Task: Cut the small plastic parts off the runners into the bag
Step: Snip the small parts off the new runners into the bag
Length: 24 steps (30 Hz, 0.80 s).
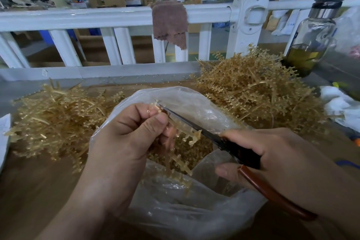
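My left hand [124,138] pinches a bundle of amber plastic runners [182,136] over the open mouth of a clear plastic bag [185,210]. My right hand [272,161] grips scissors [229,144] with dark blades and reddish-brown handles. The blades lie along the runner, their tip near my left thumb. Small amber cut parts [202,146] lie heaped inside the bag. Lower runner ends hang down into the bag.
A pile of amber runners [48,121] lies at the left and a taller pile [259,91] at the right. A white railing [109,17] with a brown cloth [169,21] stands behind. A glass bottle [309,41] is at the right. White bags [339,103] lie at the right edge.
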Available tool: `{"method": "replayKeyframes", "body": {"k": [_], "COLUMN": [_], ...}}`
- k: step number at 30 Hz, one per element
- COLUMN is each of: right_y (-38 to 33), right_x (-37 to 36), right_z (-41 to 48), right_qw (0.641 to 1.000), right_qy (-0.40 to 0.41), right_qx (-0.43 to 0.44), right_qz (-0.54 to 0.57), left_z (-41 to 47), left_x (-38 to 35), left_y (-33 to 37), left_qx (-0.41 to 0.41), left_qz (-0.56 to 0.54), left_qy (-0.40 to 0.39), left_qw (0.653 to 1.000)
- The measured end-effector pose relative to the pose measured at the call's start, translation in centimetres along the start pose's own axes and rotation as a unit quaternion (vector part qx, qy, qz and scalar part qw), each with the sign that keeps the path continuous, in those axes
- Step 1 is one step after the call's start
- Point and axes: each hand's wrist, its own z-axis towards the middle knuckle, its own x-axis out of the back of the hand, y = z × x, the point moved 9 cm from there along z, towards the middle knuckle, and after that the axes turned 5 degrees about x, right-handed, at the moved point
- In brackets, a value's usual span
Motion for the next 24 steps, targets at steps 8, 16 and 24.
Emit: {"method": "replayKeyframes", "body": {"k": [8, 16, 24], "right_y": [-0.17, -0.55, -0.67], "right_x": [0.02, 0.06, -0.01], "right_z": [-0.02, 0.1, 0.03], "right_qw": [1.0, 0.999, 0.999], "right_qy": [0.003, 0.014, 0.014], "right_qx": [0.008, 0.03, 0.021], "right_qz": [-0.015, -0.023, -0.03], "left_z": [-0.04, -0.22, -0.05], "left_x": [-0.03, -0.06, 0.09], "left_y": [0.01, -0.01, -0.25], "left_qx": [-0.007, -0.011, -0.01], "left_qz": [-0.003, -0.006, -0.003], "left_qy": [0.004, 0.005, 0.006], "left_qw": [1.0, 1.0, 1.0]}}
